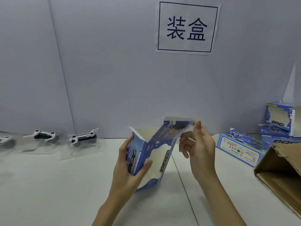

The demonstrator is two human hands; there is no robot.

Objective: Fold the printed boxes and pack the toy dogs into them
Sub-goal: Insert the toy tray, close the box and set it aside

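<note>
Glossy printed card on the box [160, 149]; raw brown corrugated board on the carton [281, 173]; clear shiny plastic trays [81, 149] under smooth plastic dogs [83, 137]; matt paper sign [187, 27].

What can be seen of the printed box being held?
The printed box is blue and white cardboard with DOG lettering and a large cut-out window. It is partly folded, its top flaps still open, tilted and held above the white table. The left hand grips its left side; the right hand pinches the blurred upper flap.
</note>
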